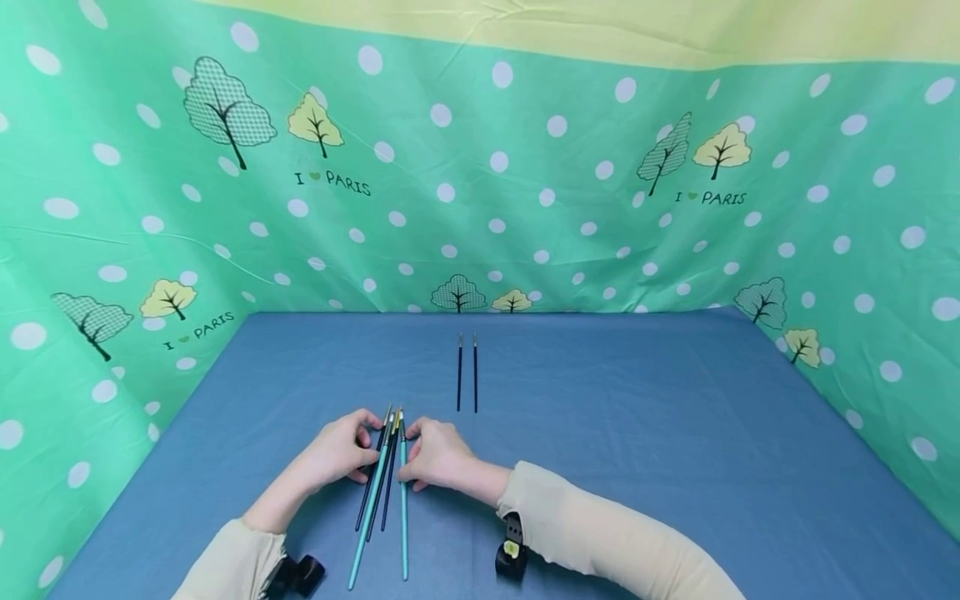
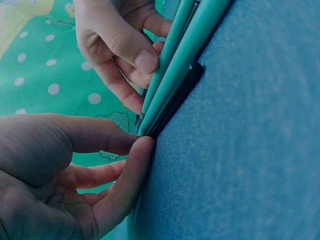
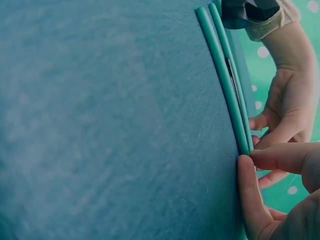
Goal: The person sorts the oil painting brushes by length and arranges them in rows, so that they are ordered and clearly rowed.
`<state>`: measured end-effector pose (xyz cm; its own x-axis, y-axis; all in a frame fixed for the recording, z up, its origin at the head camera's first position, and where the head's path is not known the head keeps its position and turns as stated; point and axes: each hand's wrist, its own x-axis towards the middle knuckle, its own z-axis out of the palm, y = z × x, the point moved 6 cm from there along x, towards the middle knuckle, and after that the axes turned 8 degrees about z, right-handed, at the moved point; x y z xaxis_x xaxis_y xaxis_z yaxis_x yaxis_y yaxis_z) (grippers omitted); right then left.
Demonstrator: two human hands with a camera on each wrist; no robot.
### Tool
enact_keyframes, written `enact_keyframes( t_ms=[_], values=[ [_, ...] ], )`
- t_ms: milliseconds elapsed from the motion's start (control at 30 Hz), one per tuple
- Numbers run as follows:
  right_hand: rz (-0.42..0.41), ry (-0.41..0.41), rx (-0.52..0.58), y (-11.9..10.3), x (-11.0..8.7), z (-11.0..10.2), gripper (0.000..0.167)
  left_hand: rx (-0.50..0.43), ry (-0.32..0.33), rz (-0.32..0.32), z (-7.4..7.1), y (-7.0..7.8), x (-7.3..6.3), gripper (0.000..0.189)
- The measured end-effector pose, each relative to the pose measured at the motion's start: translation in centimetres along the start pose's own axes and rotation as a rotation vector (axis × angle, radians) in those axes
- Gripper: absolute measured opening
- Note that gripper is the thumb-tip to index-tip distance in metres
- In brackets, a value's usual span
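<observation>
A small bundle of paintbrushes lies on the blue table in the head view, bristles pointing away. It holds two turquoise paintbrushes, one on the left (image 1: 367,521) and one on the right (image 1: 404,525), and several black paintbrushes (image 1: 386,497). At the bundle's left side, my left hand (image 1: 337,448) pinches a black paintbrush (image 2: 175,95) between thumb and forefinger. From the other side my right hand (image 1: 442,454) pinches the right turquoise paintbrush (image 3: 223,75) with its thumb and finger. Part of the bundle's upper end is hidden by fingers in the wrist views.
Farther back on the blue table (image 1: 637,433), two thin dark paintbrushes (image 1: 460,379) lie side by side, apart from the bundle. A green dotted cloth (image 1: 480,192) hangs behind the table and along both sides. Each wrist wears a black camera (image 1: 512,558).
</observation>
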<state>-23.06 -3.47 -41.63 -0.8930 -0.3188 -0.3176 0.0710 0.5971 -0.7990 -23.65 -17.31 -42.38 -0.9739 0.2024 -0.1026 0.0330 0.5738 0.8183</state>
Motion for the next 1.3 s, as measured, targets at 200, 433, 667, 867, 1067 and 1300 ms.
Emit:
enact_keyframes(
  t_ms=[200,433,667,867,1067,1300],
  values=[
    [-0.016,0.021,-0.051,-0.14,-0.18,-0.05,0.053,-0.004,-0.002,0.003,0.02,0.09,-0.01,0.036],
    [-0.027,0.043,-0.102,-0.16,-0.29,0.22,0.048,-0.001,0.001,0.001,0.13,0.18,-0.27,0.035],
    [-0.018,0.04,-0.096,-0.05,-0.43,0.31,0.048,0.009,0.002,-0.006,0.22,0.05,-0.38,0.035],
    [-0.013,0.049,-0.093,0.02,-0.43,0.26,0.048,0.006,-0.004,-0.011,0.21,0.03,-0.42,0.036],
    [-0.036,0.064,-0.161,-0.3,-0.37,0.36,0.05,0.007,-0.001,-0.006,0.08,0.23,-0.34,0.036],
    [-0.032,0.055,-0.153,-0.21,-0.17,0.46,0.05,0.009,0.005,-0.005,0.08,0.19,-0.22,0.037]
  ],
)
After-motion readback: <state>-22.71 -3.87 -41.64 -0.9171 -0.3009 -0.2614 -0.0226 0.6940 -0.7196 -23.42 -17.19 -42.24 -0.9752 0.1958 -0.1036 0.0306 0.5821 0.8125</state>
